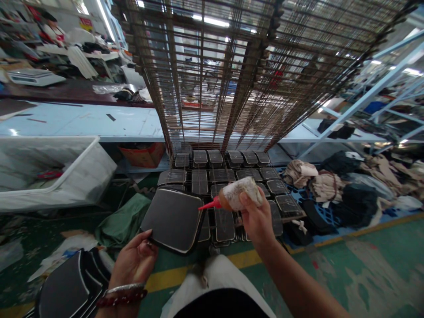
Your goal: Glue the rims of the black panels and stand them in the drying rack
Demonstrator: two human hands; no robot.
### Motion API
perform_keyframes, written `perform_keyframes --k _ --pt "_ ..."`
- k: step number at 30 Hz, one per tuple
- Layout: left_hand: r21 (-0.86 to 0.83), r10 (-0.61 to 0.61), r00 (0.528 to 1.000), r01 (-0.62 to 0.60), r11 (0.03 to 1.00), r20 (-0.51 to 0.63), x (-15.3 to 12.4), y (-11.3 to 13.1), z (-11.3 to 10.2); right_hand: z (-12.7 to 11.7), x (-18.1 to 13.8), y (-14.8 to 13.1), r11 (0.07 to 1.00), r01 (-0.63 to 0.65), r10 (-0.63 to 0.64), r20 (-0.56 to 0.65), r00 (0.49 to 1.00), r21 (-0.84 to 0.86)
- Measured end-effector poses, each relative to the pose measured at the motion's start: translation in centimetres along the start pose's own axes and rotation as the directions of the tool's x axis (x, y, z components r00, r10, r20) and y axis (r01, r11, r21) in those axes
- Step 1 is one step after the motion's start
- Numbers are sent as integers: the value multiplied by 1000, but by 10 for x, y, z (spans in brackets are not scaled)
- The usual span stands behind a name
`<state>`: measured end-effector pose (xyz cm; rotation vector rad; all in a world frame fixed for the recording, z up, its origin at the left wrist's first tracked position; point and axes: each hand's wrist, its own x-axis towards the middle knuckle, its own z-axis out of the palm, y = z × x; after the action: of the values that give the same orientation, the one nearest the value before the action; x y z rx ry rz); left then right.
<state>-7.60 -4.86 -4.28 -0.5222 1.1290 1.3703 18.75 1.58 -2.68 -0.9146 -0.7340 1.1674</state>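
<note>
My left hand [137, 256] pinches the lower left corner of a flat black panel [174, 218] with rounded corners and a pale line along its edge. In my right hand [256, 216] is a squeeze bottle [236, 194], tilted on its side, its body whitish and smeared. Its red nozzle [210, 204] points left, with the tip at the panel's right edge; I cannot tell whether it touches. Beneath and behind the panel, similar black pieces [225, 223] lie in rows on a wire rack [195, 170].
Stacked wire racks [212, 84] tilt up above the rows. More black panels [62, 282] are piled at lower left, near a green cloth [126, 221]. A white bin [53, 163] stands left, cloth bundles [326, 185] lie right. A person [53, 31] is far back left.
</note>
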Motion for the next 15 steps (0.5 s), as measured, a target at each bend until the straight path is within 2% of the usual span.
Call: perform_keyframes --k 2,5,9,11,13,15 --pt "8 -1 1000 1 1000 3 -3 -1 1 1 7 -3 1000 17 -17 -23 1000 5" --pt "-14 45 999 -45 999 24 -5 -2 4 2 0 1 999 -13 14 -22 1000 34" --pt "-66 143 988 -139 988 55 1 -3 4 3 -23 14 976 -190 191 3 982 104" --pt "-102 168 984 -162 981 54 9 -4 4 3 -31 21 920 -357 355 42 934 163" --pt "-141 188 981 -180 973 47 18 -5 4 3 -36 26 815 -521 524 61 849 255" --pt "-181 206 977 -194 964 50 26 -11 6 4 -41 31 697 -623 645 70 761 354"
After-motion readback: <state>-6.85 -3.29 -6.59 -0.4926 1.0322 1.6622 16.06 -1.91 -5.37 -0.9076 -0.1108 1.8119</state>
